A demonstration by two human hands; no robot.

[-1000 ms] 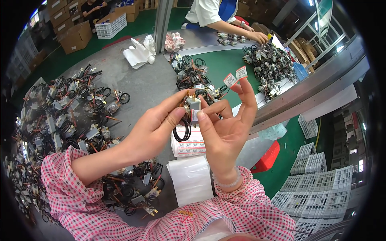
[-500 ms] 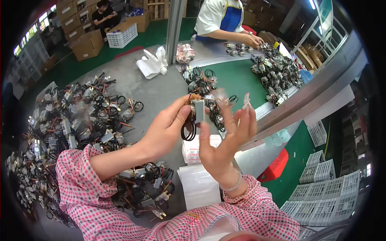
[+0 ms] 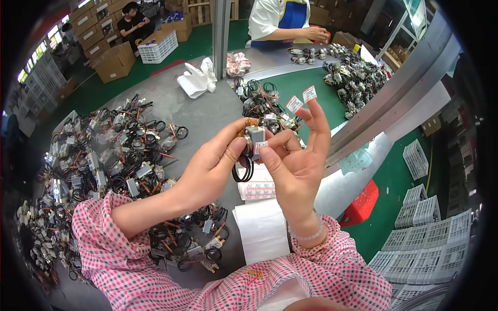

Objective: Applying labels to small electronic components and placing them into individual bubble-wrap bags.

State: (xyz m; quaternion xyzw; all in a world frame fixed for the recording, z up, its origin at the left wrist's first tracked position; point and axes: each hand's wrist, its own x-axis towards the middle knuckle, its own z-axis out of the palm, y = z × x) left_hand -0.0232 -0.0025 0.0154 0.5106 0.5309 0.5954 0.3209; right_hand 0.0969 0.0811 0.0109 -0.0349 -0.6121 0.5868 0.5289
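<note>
Even light covers the grey bench (image 3: 161, 98); windows (image 3: 40, 53) glare beyond its far left corner; black fisheye vignetting rounds every side.

grey part (image 3: 258, 136) — black cable (image 3: 243, 180), pink-checked sleeves (image 3: 111, 238)

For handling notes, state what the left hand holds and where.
The left hand holds a grey boxy component with looped black cable by its left side.

Green floor (image 3: 390, 205) is showing around the grey bench (image 3: 168, 111); cartons (image 3: 113, 63) are standing stacked behind, and windows (image 3: 39, 52) are glowing left.
</note>
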